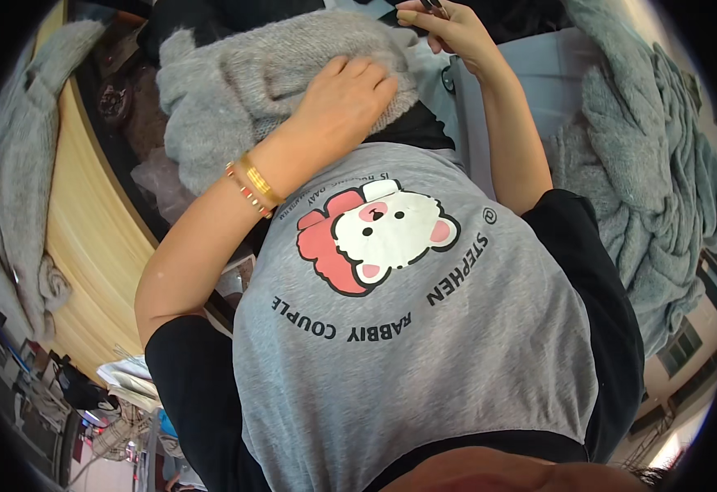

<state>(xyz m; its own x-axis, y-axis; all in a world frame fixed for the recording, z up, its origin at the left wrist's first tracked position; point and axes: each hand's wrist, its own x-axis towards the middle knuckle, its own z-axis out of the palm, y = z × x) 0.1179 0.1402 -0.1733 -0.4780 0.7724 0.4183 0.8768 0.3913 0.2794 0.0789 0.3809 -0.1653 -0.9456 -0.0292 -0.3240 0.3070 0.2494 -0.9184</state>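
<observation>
Across my lap lies a bunched grey fuzzy knitted garment (235, 82). My left hand (350, 94), with two bracelets at the wrist, is on top of it; the fingers are bent and pressed into the knit. To the right of the garment, at the upper edge, my right hand (452, 33) is closed around a small slim dark tool (438, 6). The tool is partly covered by the fingers, so its kind is unclear. A corner of the garment reaches close to the right fingertips.
On the left a pale wooden tabletop (100, 221) carries another grey knitted piece (18, 164). At the right, a heap of grey knitwear (637, 164) lies beside a light grey surface (530, 82). Clear plastic (161, 180) sits beneath the table edge.
</observation>
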